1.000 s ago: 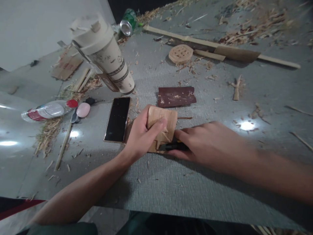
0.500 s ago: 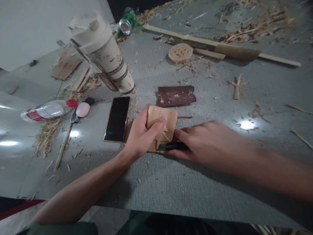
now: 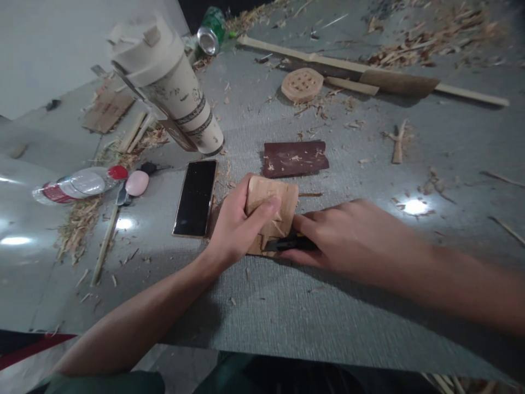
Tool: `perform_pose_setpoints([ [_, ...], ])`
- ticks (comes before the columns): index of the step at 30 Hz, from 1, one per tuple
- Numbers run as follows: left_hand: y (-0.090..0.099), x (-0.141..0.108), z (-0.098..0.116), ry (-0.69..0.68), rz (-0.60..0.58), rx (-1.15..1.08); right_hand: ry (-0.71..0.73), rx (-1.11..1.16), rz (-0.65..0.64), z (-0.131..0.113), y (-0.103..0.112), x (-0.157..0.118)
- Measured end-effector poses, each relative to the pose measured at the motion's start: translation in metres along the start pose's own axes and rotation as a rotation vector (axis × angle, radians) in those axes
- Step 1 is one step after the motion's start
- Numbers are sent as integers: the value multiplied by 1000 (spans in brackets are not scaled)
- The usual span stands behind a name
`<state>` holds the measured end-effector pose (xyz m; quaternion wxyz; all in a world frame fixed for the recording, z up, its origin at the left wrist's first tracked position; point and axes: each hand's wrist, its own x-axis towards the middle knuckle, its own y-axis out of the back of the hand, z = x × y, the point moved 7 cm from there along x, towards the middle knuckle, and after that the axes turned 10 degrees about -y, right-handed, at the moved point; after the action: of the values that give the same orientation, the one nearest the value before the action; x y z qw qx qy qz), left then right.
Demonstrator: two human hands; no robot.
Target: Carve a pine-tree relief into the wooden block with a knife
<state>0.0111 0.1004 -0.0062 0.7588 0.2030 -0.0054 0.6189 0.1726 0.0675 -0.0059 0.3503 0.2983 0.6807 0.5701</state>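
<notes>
My left hand is closed around a pale piece of wood, with the thumb pressed flat across its carved face. In my right hand is a utility knife with a dark body and a bit of yellow. The knife's front end meets the lower part of the wood, near a notch; its blade edge is hard to make out. Beneath the wood's lower end lies a thin flat brown piece, partly hidden. Just beyond my hands rests a dark red-brown curved strip sprinkled with shavings.
Left of my hands lies a phone, with a tall tumbler behind it. A plastic bottle lies farther left. At the back are a green can, a round wooden piece with holes and a long stick. Shavings are scattered about.
The view has shifted very slightly. Both hands keep their grips, and the knife stays at nearly the same spot on the wood.
</notes>
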Motion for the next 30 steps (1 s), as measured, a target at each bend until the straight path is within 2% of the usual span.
perform_pose_setpoints([
  [21, 0, -1, 4, 25, -1, 21, 34, 21, 48, 2, 0, 0],
  [30, 2, -2, 1, 32, 10, 13, 29, 18, 22, 0, 2, 0],
])
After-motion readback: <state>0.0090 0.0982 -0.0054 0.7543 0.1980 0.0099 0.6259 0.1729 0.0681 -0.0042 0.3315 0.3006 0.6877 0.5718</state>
